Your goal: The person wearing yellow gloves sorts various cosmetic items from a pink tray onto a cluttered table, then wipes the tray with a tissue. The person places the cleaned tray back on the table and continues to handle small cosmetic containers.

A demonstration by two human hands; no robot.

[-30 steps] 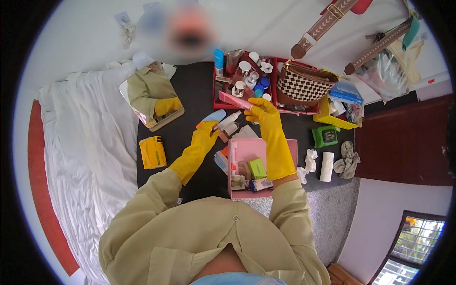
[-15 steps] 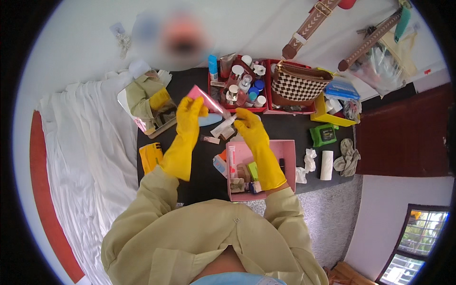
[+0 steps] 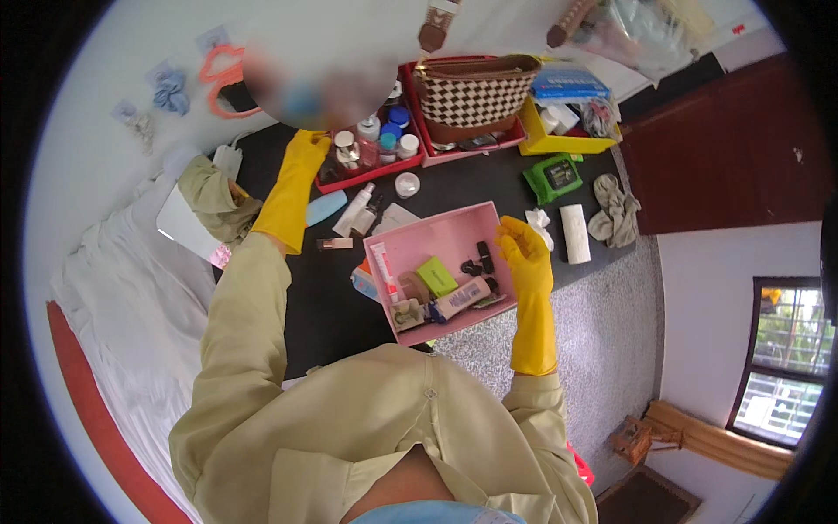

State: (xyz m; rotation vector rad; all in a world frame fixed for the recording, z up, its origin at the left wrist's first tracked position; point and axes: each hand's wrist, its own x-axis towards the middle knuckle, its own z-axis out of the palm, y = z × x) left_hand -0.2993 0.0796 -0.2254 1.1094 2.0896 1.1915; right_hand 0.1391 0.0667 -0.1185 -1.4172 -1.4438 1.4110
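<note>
Yellow rubber gloves cover both my hands. My left hand [image 3: 305, 150] reaches to the left end of a red box [image 3: 362, 179] packed with bottles and jars. Its fingers are bent together; a blurred round patch covers what they hold, if anything. At the right rim of a pink box [image 3: 433, 222], my right hand [image 3: 526, 248] has loosely curled fingers, with nothing visible in them. Inside the pink box lie a white-and-red tube [image 3: 384, 269], a bright green packet [image 3: 438, 276] and a pale pink bottle [image 3: 463, 299]. A white tube [image 3: 354, 208] and a round jar [image 3: 407, 184] lie between the boxes.
A checkered bag [image 3: 476, 98] sits in a second red box. Further right are a yellow box [image 3: 559, 141], a green wipes pack [image 3: 553, 178], a white roll [image 3: 574, 234] and a grey cloth [image 3: 614, 212]. A light blue object [image 3: 326, 210] lies beside my left forearm.
My left hand has moved to the red box's left end, and the pink tube it held is out of sight. My right hand has left the white tube for the pink box's right rim.
</note>
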